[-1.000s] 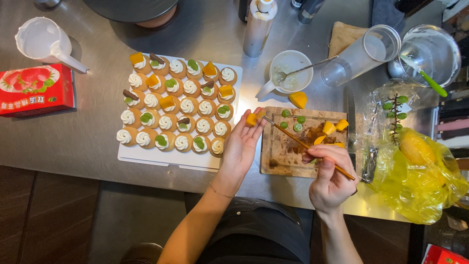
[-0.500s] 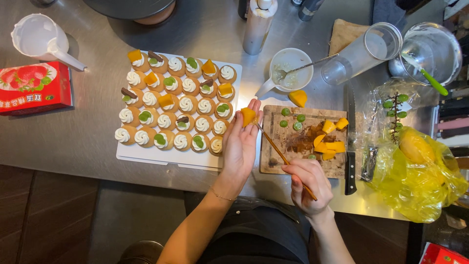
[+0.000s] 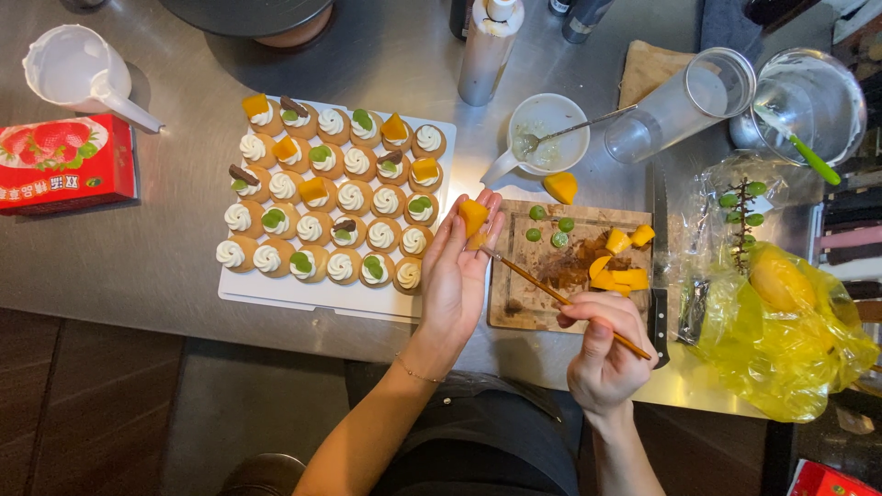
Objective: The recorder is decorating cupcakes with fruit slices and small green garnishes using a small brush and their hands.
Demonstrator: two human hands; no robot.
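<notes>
Mango cube sits on our open left hand beside the tart tray; right hand pinches chopsticks toward it, and lifting it needs a gentle grip

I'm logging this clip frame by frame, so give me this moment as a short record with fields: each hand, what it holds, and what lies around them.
left hand: left hand open, palm up, an orange fruit piece resting on its fingers
right hand: right hand grips wooden chopsticks, tips pointing at the fruit piece
tray: white tray with rows of cream-topped tartlets, some garnished orange, green or brown
board: wooden cutting board with orange chunks and green grapes
nearby: white cup with spoon, yellow plastic bag, red carton
</notes>
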